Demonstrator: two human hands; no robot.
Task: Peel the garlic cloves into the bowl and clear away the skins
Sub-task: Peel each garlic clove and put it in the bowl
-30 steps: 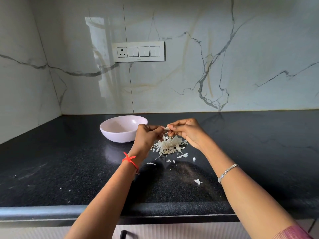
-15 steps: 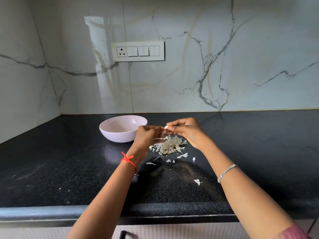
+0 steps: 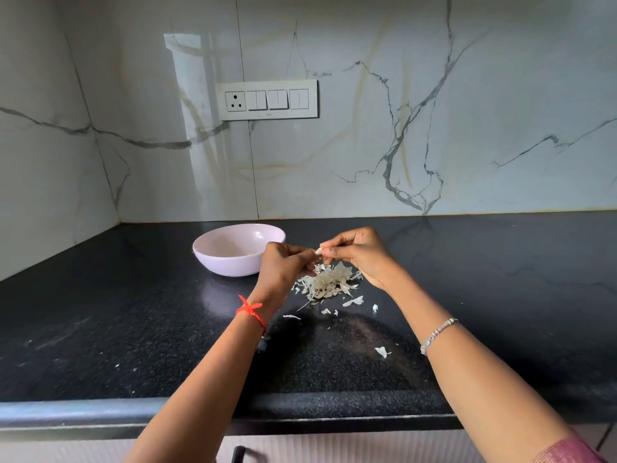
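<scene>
Both hands are meeting over the black countertop [image 3: 133, 329], just above the pile of skins [image 3: 329, 282]. The right hand [image 3: 360, 255] is pinching a small garlic clove [image 3: 319, 251] between thumb and forefinger, the other fingers curling loosely behind. The left hand [image 3: 283, 265] is coming in from 9 o'clock with fingers curled tight, tips closing on the same clove; whether they are gripping flesh or only skin I cannot tell. The clove is sitting in the air between the two hands, at 12 o'clock of the pile and not touching it.

The bowl [image 3: 227, 265], pale pink, is standing upright on the counter at 10 o'clock of the pile, just beside the left hand; what is lying inside it is not readable. Stray flakes are lying around the pile from 4 to 7 o'clock, one loose flake [image 3: 382, 351] sitting well apart at 5 o'clock, near the right forearm.

A red thread [image 3: 252, 310] is circling the left wrist; a silver bracelet [image 3: 437, 334] is hanging on the right wrist. A switch panel [image 3: 267, 99] is sitting on the marble wall [image 3: 434, 128] at 12 o'clock of the bowl, well above it.
</scene>
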